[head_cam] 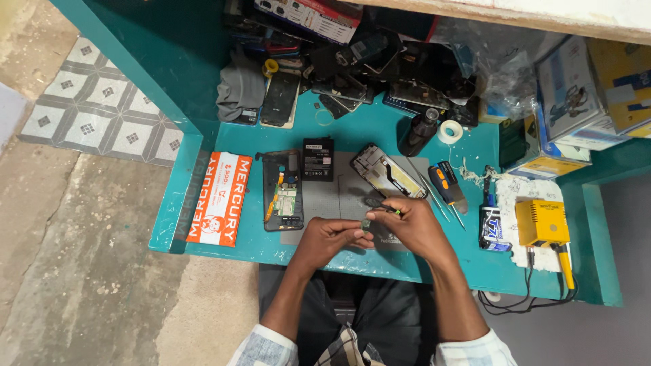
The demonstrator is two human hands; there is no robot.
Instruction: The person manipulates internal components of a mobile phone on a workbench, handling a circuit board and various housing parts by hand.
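Green-tinted, a small part [366, 222] is pinched by the left hand [330, 237] just left of the right hand [412, 227], which grips what seem to be tweezers [383, 209]. Beyond lies the opened phone [283, 191], nearer the left hand, lengthwise away.

Single view, head-worn camera. Position: above a seated person, looking steeply down over the forearms and lap. Facing: toward the back of a teal workbench [203, 169], whose far clutter sits at the frame's top. Range: moderate; both hands fall near frame centre, small in the picture. Coverage: whole bench top, tiled floor [102, 108] at left, boxes [583, 95] at right.
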